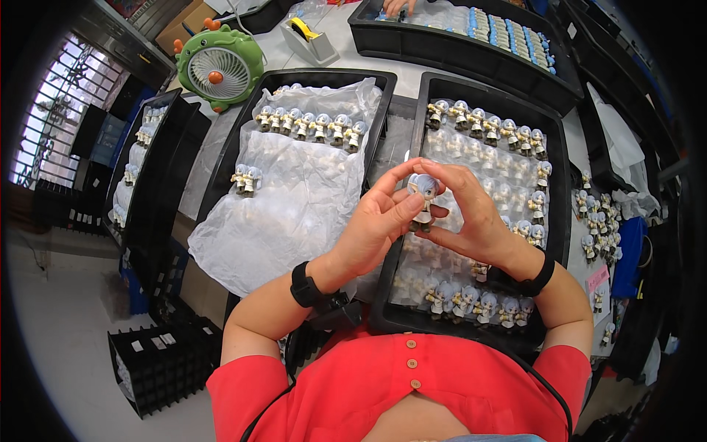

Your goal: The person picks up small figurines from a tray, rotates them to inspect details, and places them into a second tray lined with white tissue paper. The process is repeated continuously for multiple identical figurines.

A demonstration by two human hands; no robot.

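A small figurine [424,190] with pale blue-lilac hair, a white outfit and dark feet is held upright in front of me, above the right tray's left edge. My left hand [375,225] pinches it, with the thumb across its front. Curved round its other side is my right hand [475,214], with fingertips at the head and the thumb near the feet. The right fingertips are partly hidden behind the figurine. Beneath my hands, a black tray [556,221] holds rows of like figurines, some covered by translucent sheets.
Another black tray [388,81] on the left holds a row of figurines on crumpled white sheeting [258,221]. Farther back are a green fan [221,66], a tape dispenser [309,43] and a tray [442,48] with another person's hand [398,6]. Loose figurines [600,221] lie at right.
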